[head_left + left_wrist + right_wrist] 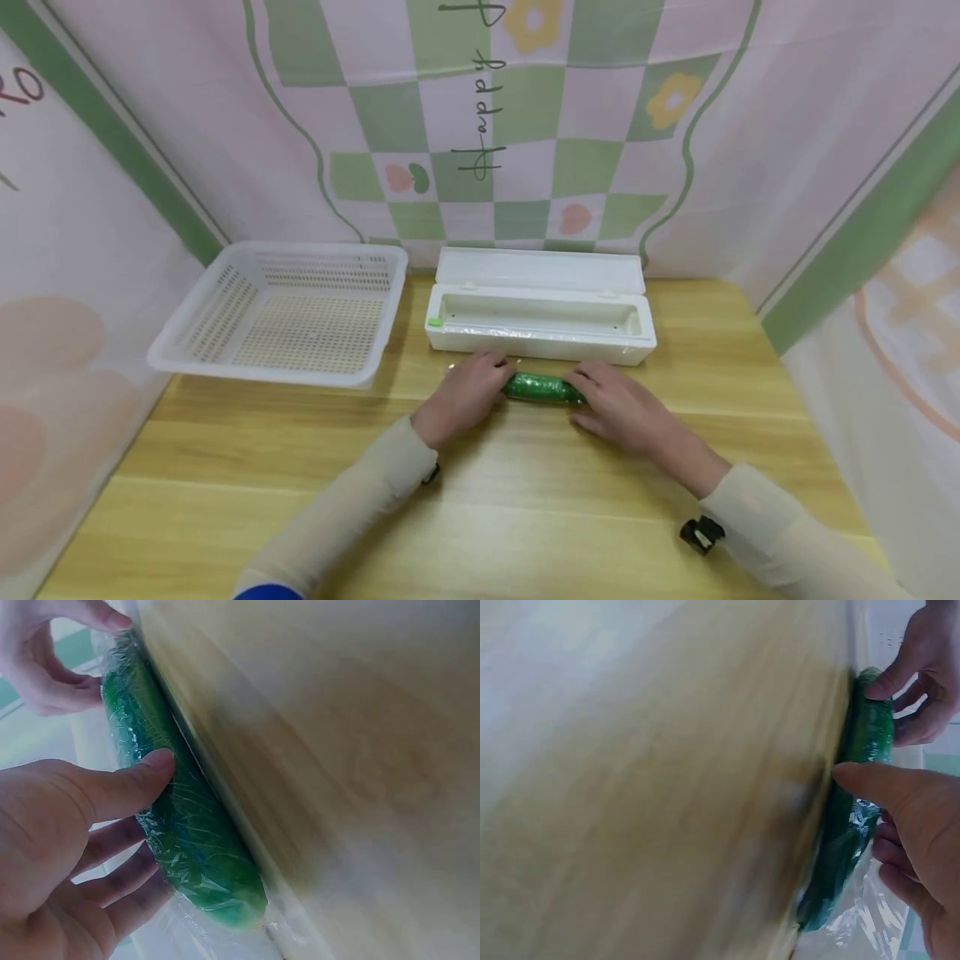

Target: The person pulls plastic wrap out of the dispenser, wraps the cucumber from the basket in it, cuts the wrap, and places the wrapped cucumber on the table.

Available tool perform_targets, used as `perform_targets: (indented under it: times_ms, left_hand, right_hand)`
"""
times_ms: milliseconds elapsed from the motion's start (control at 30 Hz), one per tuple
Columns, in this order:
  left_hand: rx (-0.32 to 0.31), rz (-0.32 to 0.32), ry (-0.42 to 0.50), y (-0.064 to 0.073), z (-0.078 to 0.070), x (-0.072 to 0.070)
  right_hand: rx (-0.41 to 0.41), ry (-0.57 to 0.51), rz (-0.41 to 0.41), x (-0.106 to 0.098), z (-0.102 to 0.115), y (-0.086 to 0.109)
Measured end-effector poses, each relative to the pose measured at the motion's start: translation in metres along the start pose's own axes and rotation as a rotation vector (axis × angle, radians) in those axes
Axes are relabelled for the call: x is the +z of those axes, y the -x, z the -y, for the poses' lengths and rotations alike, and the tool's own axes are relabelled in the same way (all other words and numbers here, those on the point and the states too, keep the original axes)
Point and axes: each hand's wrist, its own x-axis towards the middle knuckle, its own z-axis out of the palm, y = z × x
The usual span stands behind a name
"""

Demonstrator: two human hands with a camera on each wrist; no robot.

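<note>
Long green film-wrapped cucumber [542, 387] sits towards the far edge of the pale wooden worktop [517, 517]; our left hand [467, 392] and right hand [621, 408] pinch it: firm, slick, we'd guess, so best steadied near both ends!

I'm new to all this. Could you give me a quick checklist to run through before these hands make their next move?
1. Left hand grips the cucumber: ok, thumb and fingers are round one end.
2. Right hand grips it too: ok, round the other end.
3. Film covers the cucumber's middle: ok, it shines there in both wrist views.
4. Loose film tucked in at the ends: not ok, some sticks out past them.
5. Film cut free of the box: cannot tell.
6. Basket out of the hands' way: ok, it stands apart, off to the left.
</note>
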Motion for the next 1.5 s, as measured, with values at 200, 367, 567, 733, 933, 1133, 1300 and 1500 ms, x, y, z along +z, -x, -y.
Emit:
perform_targets:
  times_ms: [200, 367, 567, 733, 933, 1133, 1300, 1500]
  left_hand:
    - [-0.01, 0.039, 0.034, -0.004, 0.003, -0.001]
    - [-0.02, 0.064, 0.045, -0.006, 0.002, -0.004]
    - [0.005, 0.013, -0.014, -0.002, -0.001, -0.006]
    - [0.047, -0.096, -0.081, 0.002, -0.002, -0.003]
    - [0.033, -0.119, -0.107, 0.002, 0.001, 0.0]
    - [0.018, -0.116, -0.121, -0.003, 0.002, 0.0]
    - [0.019, -0.143, -0.173, -0.008, 0.002, 0.001]
    - [0.017, -0.149, -0.187, -0.01, 0.002, 0.002]
  right_hand:
    - [-0.012, 0.079, -0.058, 0.005, -0.001, 0.002]
    - [-0.054, 0.119, -0.062, 0.007, -0.006, 0.001]
    - [-0.062, 0.093, -0.016, 0.006, -0.012, -0.004]
    - [-0.04, 0.012, 0.011, 0.0, -0.015, -0.008]
    - [0.02, -0.119, 0.071, -0.006, -0.02, -0.011]
    - [0.055, -0.216, 0.087, -0.007, -0.028, -0.013]
    - [0.048, -0.22, 0.073, -0.007, -0.031, -0.011]
    - [0.061, -0.237, 0.073, -0.007, -0.032, -0.008]
